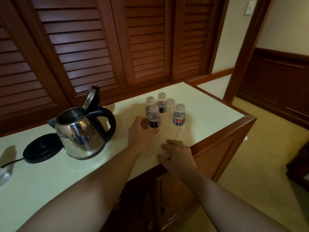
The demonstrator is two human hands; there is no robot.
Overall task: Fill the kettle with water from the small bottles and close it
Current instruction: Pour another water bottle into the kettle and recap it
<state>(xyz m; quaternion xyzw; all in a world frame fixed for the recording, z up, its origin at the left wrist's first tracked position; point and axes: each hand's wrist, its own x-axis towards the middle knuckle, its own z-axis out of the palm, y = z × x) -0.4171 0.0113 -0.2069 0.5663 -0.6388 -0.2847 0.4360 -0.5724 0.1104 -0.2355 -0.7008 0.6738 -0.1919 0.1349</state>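
Observation:
A steel kettle [82,133] with a black handle stands on the pale counter [50,178], its lid [91,97] tipped up and open. It sits off its black base [41,149], which lies just to its left. Several small capped water bottles [179,117] stand in a cluster to the right of the kettle. My left hand [142,133] grips the nearest bottle [154,118] around its lower half. My right hand [177,154] rests flat on the counter near the front edge, fingers spread, holding nothing.
A clear glass [5,173] stands at the far left edge, beside the base's black cord [11,163]. Louvred wooden doors [100,47] rise behind the counter. The counter's right end [249,118] drops to carpeted floor. Cabinet doors sit below the front edge.

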